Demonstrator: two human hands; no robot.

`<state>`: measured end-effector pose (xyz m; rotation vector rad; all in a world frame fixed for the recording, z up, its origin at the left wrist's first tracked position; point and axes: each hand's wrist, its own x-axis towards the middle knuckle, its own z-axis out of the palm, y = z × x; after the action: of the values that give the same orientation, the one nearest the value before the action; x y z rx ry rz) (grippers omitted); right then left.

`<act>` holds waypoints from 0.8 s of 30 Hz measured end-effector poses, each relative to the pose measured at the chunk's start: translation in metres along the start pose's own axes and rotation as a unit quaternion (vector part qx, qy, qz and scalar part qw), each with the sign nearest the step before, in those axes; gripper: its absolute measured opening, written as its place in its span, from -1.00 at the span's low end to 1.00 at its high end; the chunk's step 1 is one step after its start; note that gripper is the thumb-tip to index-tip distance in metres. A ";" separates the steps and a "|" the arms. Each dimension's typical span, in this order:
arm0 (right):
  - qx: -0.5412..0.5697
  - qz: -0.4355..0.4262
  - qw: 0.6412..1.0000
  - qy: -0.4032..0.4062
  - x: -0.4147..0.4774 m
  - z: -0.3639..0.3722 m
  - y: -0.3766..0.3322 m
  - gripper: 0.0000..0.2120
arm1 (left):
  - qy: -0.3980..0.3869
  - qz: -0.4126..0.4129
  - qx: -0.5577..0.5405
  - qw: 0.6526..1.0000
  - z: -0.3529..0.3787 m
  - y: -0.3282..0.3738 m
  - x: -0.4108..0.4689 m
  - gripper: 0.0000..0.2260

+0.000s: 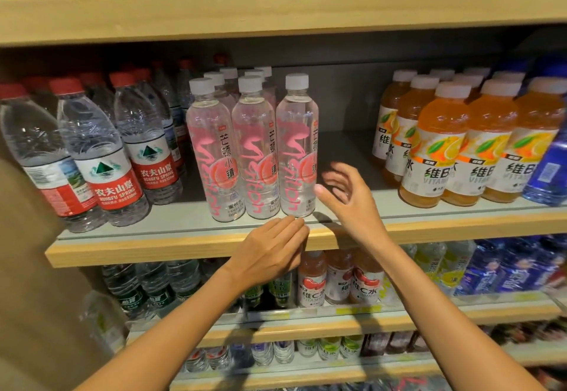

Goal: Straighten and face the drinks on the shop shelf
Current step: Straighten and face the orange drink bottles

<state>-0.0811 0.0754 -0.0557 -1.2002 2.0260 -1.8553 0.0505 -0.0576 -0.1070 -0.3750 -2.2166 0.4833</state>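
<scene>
Here, the left hand (270, 249) is reaching to the shelf (429, 231) lip with straight fingers, just below the rightmost peach water bottle (296, 145). The right hand (349, 197) is hovering just beside that bottle, fingers spread, gripping nothing. Orange vitamin drinks (435, 145) are standing beyond it.

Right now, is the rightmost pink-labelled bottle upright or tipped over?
Upright: the pink-labelled bottle stands on its base on the grey shelf, white cap on top.

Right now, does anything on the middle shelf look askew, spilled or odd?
The leftmost clear red-capped water bottle shows its label's side panel, unlike its front-facing neighbours. The rightmost clear pink-printed bottle is twisted, its black lettering at the right edge. No spill or damage shows.
</scene>
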 end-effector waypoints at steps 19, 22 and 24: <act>-0.254 0.004 0.946 0.199 -0.011 -0.124 0.026 -0.35 | -0.127 -0.107 -0.041 0.985 0.049 0.087 0.138 -0.74; -0.247 -0.003 0.952 0.179 -0.005 -0.127 0.028 -0.36 | -0.137 -0.116 -0.054 0.982 0.048 0.088 0.138 -0.72; -0.241 -0.015 0.956 0.169 -0.001 -0.126 0.030 -0.38 | -0.139 -0.124 -0.054 0.981 0.046 0.089 0.136 -0.71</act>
<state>-0.1682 0.1713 -0.0536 -1.0617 2.7835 -1.7291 -0.0608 0.0674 -0.0850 -0.0845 -2.5258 0.2946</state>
